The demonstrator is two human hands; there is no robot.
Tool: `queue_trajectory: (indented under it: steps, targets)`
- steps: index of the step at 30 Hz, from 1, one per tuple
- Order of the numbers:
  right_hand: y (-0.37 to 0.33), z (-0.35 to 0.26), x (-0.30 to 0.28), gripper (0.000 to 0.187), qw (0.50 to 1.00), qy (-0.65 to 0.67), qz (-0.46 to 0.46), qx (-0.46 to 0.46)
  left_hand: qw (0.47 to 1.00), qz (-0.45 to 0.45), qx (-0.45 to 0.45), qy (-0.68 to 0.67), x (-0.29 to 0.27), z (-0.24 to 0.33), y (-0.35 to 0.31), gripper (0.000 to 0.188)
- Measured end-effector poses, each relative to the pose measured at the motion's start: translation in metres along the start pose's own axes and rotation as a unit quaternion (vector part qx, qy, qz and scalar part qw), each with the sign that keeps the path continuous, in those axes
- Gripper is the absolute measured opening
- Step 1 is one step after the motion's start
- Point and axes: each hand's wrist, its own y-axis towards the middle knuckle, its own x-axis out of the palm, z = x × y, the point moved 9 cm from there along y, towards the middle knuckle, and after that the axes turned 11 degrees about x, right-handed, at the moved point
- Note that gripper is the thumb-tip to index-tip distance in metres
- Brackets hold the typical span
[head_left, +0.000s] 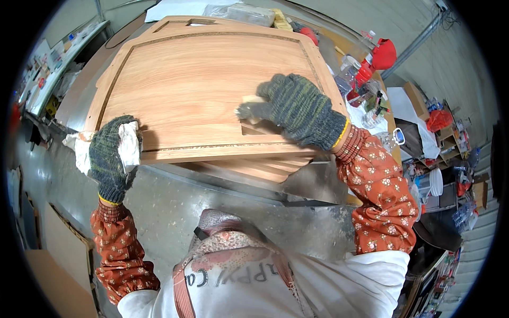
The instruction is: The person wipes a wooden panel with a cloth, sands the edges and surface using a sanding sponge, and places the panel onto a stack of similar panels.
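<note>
Crumpled white cloth (129, 147) is held by the left grip (110, 153), a small pale block (254, 99) by the right grip (303, 110); beneath, the flat tan wooden panel (196, 79) might be shifted by uneven pressure.

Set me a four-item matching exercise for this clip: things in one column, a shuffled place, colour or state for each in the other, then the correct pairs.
Column 1
1. white cloth
2. right hand
3. wooden panel
4. sleeves

Column 2
A. lying above other boards
B. orange-red with pale flowers
C. bunched in the left hand
D. gloved, gripping a pale piece

Pairs: 1-C, 2-D, 3-A, 4-B
</note>
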Motion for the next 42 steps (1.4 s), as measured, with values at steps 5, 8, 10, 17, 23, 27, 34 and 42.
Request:
queue_trajectory:
  steps: [5, 8, 10, 17, 23, 27, 34, 42]
  targets:
    - [-0.018, 0.019, -0.002, 0.024, 0.99, -0.104, -0.089, 0.03, 0.994, 0.005, 0.083, 0.076, -0.014, 0.013, -0.002, 0.02]
    - [-0.016, 0.0, -0.017, 0.024, 0.999, -0.037, -0.001, 0.039, 0.999, 0.009, 0.031, -0.031, -0.007, -0.011, -0.007, 0.022]
    - [-0.004, -0.017, -0.006, 0.023, 0.998, -0.019, 0.034, 0.052, 0.999, 0.001, 0.047, -0.008, -0.004, -0.012, -0.009, 0.022]
    - [-0.02, -0.03, 0.015, 0.023, 0.987, -0.051, -0.154, 0.003, 0.998, 0.017, 0.063, -0.012, -0.002, -0.015, -0.016, 0.02]
    - [-0.042, 0.009, -0.008, 0.033, 0.961, 0.069, -0.222, 0.149, 0.996, 0.016, 0.09, 0.009, -0.007, 0.001, -0.015, 0.02]
    - [-0.034, -0.014, -0.011, 0.031, 0.983, 0.029, -0.17, 0.062, 0.996, 0.02, 0.088, 0.008, -0.001, -0.016, -0.019, 0.021]
    - [-0.001, -0.003, -0.008, 0.032, 0.975, 0.086, -0.193, 0.061, 0.982, 0.056, 0.164, 0.08, 0.001, -0.018, -0.027, 0.05]
    - [0.014, 0.021, -0.023, 0.045, 0.911, 0.345, -0.016, 0.227, 0.98, -0.165, 0.109, -0.024, 0.056, 0.123, 0.029, 0.052]
